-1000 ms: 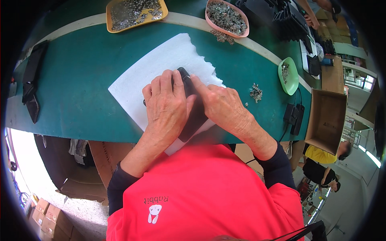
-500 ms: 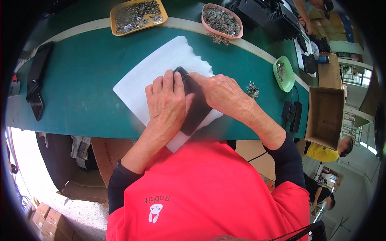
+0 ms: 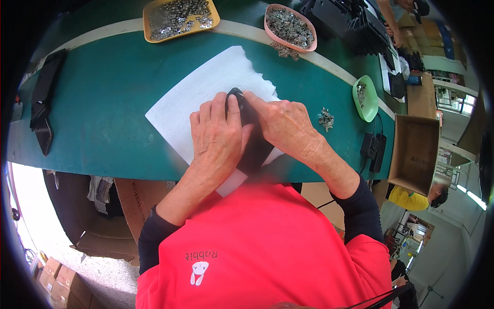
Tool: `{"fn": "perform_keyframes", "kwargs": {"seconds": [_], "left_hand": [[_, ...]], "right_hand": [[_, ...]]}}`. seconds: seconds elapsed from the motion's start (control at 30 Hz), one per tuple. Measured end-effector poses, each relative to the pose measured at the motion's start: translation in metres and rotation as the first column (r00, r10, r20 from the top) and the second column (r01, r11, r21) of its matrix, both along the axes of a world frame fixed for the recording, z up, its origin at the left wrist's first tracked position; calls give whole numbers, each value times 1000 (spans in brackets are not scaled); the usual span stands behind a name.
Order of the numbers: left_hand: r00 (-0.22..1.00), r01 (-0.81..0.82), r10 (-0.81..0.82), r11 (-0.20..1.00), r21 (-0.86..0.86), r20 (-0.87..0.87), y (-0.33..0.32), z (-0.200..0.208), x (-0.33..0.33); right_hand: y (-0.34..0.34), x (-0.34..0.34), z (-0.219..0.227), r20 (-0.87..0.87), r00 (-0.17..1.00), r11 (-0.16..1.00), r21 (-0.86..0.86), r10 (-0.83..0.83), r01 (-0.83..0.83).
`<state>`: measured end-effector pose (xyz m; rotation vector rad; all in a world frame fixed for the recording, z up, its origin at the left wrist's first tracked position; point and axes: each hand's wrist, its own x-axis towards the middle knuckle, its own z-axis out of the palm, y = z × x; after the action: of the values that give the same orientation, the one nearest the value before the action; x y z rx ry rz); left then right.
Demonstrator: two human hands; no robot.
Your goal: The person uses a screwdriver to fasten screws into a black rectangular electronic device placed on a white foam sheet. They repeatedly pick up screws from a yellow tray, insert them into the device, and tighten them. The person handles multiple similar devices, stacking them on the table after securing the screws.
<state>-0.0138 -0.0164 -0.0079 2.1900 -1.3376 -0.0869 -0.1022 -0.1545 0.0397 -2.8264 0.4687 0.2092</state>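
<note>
yellow tray (image 3: pixel 182 33), beyond the fingers and left: holds small metal parts. pink bowl (image 3: pixel 311 47), beyond and right: filled with similar parts. green bowl (image 3: pixel 369 108), right of the fingers: holds a few. left hand (image 3: pixel 218 131): palm down, fingers grasping black panel (image 3: pixel 256 149) on white sheet (image 3: pixel 180 103) beneath. right hand (image 3: pixel 282 122): index finger at panel's far end; grasp cannot be told. loose pile (image 3: pixel 325 119) lies rightward on desk (image 3: pixel 103 103).

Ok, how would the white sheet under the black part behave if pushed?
The white sheet looks thin and ragged-edged, so probably light and floppy. Pushed, it might crumple rather than slide, since the black part lies on it under the left hand.
</note>
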Motion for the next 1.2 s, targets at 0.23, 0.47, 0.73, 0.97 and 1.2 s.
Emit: {"fn": "perform_keyframes", "kwargs": {"seconds": [0.23, 0.47, 0.73, 0.97, 1.2], "left_hand": [[1000, 1, -1, 999, -36, -3, 0, -2, 0], [999, 25, -27, 998, -66, -21, 1, -5, 3], [998, 54, -51, 991, -120, 23, 3, -15, 3], [1000, 28, -29, 994, -105, -2, 3, -11, 2], [1000, 5, -4, 998, -56, 25, 2, -11, -2]], "right_hand": [[1, 5, 11, -88, 996, 999, -37, 14, -17], [4, 6, 11, -104, 995, 999, -44, 8, -12], [12, 17, 14, -246, 965, 982, -139, 88, -125], [3, 18, 17, -192, 979, 993, -76, 73, -89], [10, 15, 20, -219, 974, 998, -28, -64, 60]]}}
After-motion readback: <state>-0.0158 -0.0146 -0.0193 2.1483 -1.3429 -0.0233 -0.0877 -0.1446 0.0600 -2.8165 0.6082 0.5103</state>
